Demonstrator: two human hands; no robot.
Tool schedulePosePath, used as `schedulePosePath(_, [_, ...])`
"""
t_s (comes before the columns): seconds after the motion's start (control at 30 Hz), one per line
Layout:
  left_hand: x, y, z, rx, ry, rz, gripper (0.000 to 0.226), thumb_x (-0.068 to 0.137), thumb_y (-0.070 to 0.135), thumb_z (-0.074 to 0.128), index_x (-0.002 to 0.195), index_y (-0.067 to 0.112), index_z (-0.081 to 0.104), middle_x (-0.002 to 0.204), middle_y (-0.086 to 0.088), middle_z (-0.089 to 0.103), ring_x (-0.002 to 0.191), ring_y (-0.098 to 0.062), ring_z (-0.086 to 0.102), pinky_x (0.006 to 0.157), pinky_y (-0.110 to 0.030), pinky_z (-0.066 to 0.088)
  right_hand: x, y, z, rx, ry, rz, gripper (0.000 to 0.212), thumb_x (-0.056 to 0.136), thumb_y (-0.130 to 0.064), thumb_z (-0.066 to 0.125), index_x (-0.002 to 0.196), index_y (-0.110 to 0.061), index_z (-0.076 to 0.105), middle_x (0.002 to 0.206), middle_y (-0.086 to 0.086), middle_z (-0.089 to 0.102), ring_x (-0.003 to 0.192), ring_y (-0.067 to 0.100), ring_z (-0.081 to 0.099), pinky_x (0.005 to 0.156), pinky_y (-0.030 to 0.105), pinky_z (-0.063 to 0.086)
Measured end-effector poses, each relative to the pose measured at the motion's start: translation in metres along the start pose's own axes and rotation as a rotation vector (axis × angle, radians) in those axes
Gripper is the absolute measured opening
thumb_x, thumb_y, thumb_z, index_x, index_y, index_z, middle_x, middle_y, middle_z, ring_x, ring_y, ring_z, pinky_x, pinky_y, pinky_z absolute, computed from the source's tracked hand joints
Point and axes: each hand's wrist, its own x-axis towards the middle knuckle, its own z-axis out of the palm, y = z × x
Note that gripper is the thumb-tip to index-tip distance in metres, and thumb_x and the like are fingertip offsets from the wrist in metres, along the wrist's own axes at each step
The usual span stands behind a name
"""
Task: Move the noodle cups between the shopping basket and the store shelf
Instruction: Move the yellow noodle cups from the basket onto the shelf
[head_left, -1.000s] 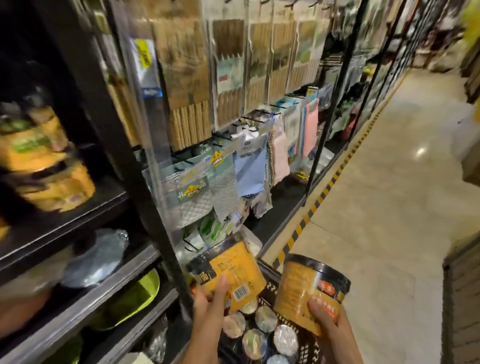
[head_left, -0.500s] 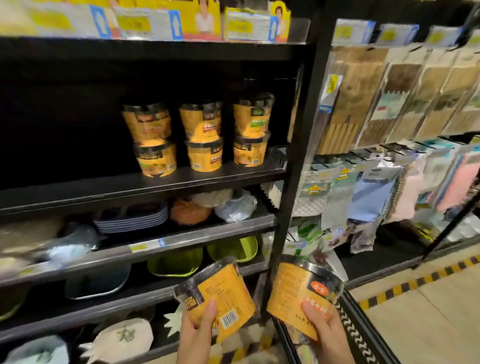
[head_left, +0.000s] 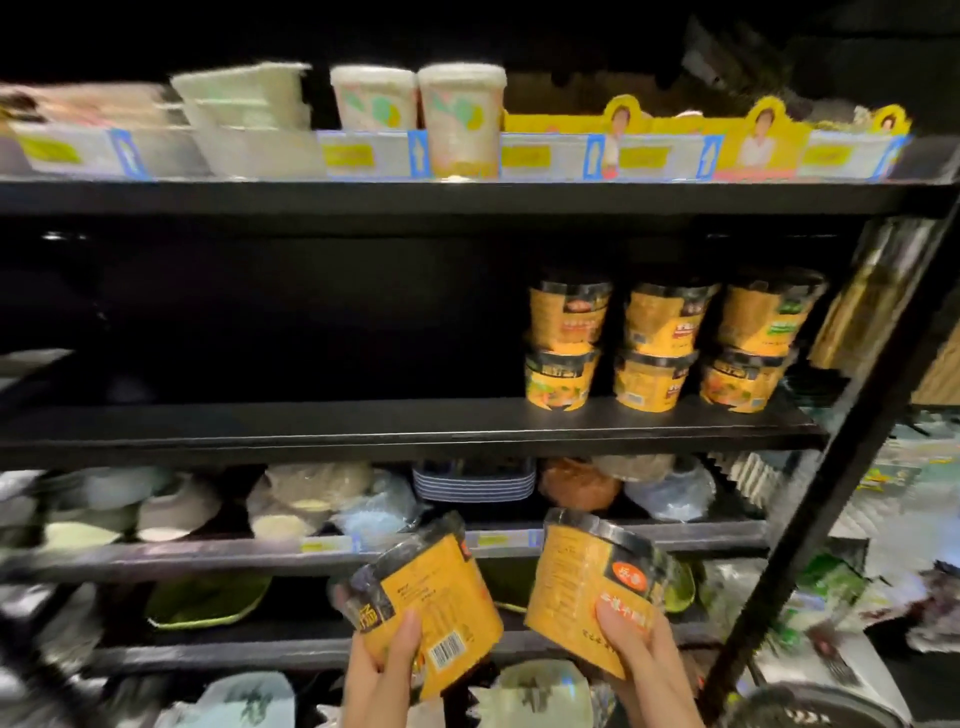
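Glossy shrink-wrap film covers the yellow noodle cups (head_left: 563, 348). The black store shelf (head_left: 363, 423) looks matt and smooth.

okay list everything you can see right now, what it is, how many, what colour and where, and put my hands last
Held noodle cups: two, yellow with black rims, one in each hand, low in front of the shelves.
Shelved noodle cups: six, yellow and black, three stacks of two, right end of the middle shelf.
Pale tubs: two, whitish, top shelf.
Clear containers: a blurred stack, top shelf, left.
Striped plates: one stack, blue and white, below the middle shelf.
Wrapped bowls: several, mixed colours, count unclear, lower shelves.
Basket: one, dark, bottom right corner.
Left hand: grips the left cup.
Right hand: grips the right cup.
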Motion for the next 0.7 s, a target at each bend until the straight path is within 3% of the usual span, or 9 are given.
schedulePosePath(0.1, [0.039, 0.022, -0.021, -0.013, -0.067, 0.051, 0.029, 0.089, 0.023, 0.054, 0.117, 0.016, 0.051, 0.097, -0.001, 0.064, 0.089, -0.018, 0.059, 0.092, -0.034, 0.040, 0.012, -0.011, 0.042, 0.018, -0.027, -0.060, 0.095, 0.044, -0.042, 0.087, 0.125, -0.020, 0.044, 0.112, 0.004, 0.063, 0.105, 0.024, 0.060, 0.102, 0.045, 0.042])
schedulePosePath(0.17, [0.059, 0.037, -0.026, -0.007, -0.108, 0.082, 0.042, 0.083, 0.035, 0.054, 0.121, 0.017, 0.050, 0.104, -0.002, 0.065, 0.100, -0.024, 0.060, 0.100, -0.041, 0.041, 0.023, -0.021, 0.063, -0.006, -0.053, -0.113, 0.082, 0.051, -0.039, 0.076, 0.124, -0.021, 0.044, 0.115, 0.004, 0.063, 0.106, 0.023, 0.060, 0.102, 0.046, 0.043])
schedulePosePath(0.33, [0.094, 0.072, -0.019, 0.065, -0.217, 0.198, 0.078, 0.058, 0.059, 0.051, 0.126, 0.020, 0.045, 0.113, -0.003, 0.064, 0.107, -0.022, 0.059, 0.103, -0.048, 0.040, 0.058, -0.052, 0.098, -0.120, -0.086, -0.246, 0.085, 0.055, -0.038, 0.073, 0.131, -0.023, 0.037, 0.119, 0.000, 0.059, 0.109, 0.018, 0.057, 0.099, 0.040, 0.045])
schedulePosePath(0.4, [0.110, 0.086, -0.009, 0.079, -0.232, 0.267, 0.082, 0.058, 0.061, 0.051, 0.127, 0.017, 0.046, 0.114, -0.004, 0.064, 0.105, -0.020, 0.060, 0.096, -0.041, 0.045, 0.079, -0.063, 0.107, -0.172, -0.089, -0.295, 0.082, 0.062, -0.031, 0.077, 0.131, -0.022, 0.034, 0.116, -0.005, 0.057, 0.105, 0.011, 0.057, 0.087, 0.029, 0.048])
schedulePosePath(0.5, [0.135, 0.108, 0.011, 0.059, -0.245, 0.370, 0.081, 0.059, 0.058, 0.051, 0.126, 0.012, 0.047, 0.114, -0.006, 0.064, 0.101, -0.016, 0.062, 0.071, -0.018, 0.050, 0.113, -0.076, 0.118, -0.281, -0.093, -0.378, 0.086, 0.070, -0.016, 0.081, 0.135, -0.026, 0.027, 0.116, -0.009, 0.054, 0.102, 0.003, 0.055, 0.073, 0.019, 0.049])
schedulePosePath(0.63, [0.169, 0.133, 0.047, 0.010, -0.247, 0.453, 0.079, 0.062, 0.061, 0.058, 0.125, 0.014, 0.048, 0.113, 0.000, 0.065, 0.101, -0.013, 0.062, 0.064, -0.012, 0.048, 0.157, -0.086, 0.131, -0.423, -0.106, -0.410, 0.112, 0.052, -0.031, 0.087, 0.141, -0.026, 0.019, 0.126, -0.004, 0.049, 0.111, 0.013, 0.054, 0.091, 0.034, 0.050])
schedulePosePath(0.7, [0.183, 0.143, 0.064, 0.020, -0.250, 0.481, 0.083, 0.063, 0.067, 0.067, 0.125, 0.014, 0.049, 0.111, 0.001, 0.066, 0.100, -0.012, 0.064, 0.065, -0.013, 0.050, 0.176, -0.089, 0.137, -0.462, -0.107, -0.404, 0.112, 0.053, -0.028, 0.089, 0.141, -0.028, 0.019, 0.126, -0.004, 0.049, 0.111, 0.014, 0.054, 0.096, 0.039, 0.048])
